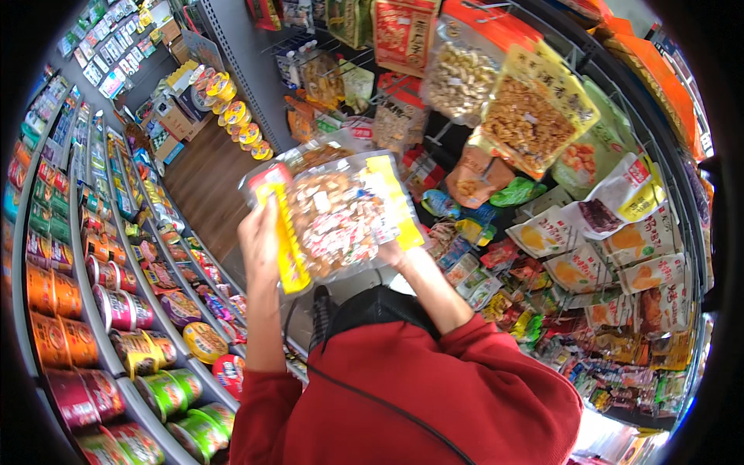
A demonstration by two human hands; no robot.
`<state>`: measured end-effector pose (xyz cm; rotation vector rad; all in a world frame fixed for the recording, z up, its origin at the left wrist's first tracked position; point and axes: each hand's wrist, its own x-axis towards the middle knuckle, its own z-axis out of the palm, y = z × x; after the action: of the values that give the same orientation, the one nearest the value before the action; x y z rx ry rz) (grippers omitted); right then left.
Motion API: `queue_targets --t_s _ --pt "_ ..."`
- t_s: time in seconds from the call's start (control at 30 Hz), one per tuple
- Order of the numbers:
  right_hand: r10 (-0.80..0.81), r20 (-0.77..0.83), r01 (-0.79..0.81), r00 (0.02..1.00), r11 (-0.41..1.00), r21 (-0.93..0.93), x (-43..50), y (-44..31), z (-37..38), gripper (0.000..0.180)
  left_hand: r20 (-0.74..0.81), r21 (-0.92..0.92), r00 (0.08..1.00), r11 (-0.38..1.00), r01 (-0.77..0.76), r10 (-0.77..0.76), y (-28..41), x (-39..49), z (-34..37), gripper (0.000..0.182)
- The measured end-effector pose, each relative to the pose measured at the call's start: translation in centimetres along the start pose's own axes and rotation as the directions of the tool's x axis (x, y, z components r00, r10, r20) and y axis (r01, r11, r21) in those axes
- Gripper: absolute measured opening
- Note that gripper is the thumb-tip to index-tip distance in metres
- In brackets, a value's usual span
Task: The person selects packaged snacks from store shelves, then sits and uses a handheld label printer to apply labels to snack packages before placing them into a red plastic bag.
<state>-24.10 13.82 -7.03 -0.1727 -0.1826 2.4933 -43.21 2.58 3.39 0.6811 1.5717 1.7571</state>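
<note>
Both my hands hold clear plastic packs of brown snack food in front of my chest. The front pack [340, 218] has yellow label bands along its two sides and red and white printing, partly blurred. Behind it shows the upper part of another clear pack [322, 154] with similar brown contents. My left hand [258, 229] grips the left edge, its thumb on the yellow and red band. At the lower right corner, my right hand [393, 254] supports the pack from beneath, its fingers mostly hidden behind it.
On the right stands a rack with hanging bags of nuts [462, 75], yellow-edged snack bags [535, 110] and white pouches [581, 267]. To the left, shelves carry instant noodle cups [64, 337]. Stacked yellow cups [235, 113] and cardboard boxes [174, 119] stand beyond the wooden floor [200, 180].
</note>
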Motion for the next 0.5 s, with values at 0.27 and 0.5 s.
queue_targets --t_s 0.27,0.5 --pt "-0.258 -0.182 0.172 0.949 0.905 -0.389 4.0 0.7 4.6 0.035 0.349 0.001 0.919 0.981 -0.195 0.183 5.4 12.9 -1.8 0.028" --pt "-0.84 0.092 0.065 0.535 -0.068 -0.996 6.3 -1.9 10.7 0.039 0.636 0.309 0.706 0.735 -0.603 0.311 7.0 21.0 -2.0 0.028"
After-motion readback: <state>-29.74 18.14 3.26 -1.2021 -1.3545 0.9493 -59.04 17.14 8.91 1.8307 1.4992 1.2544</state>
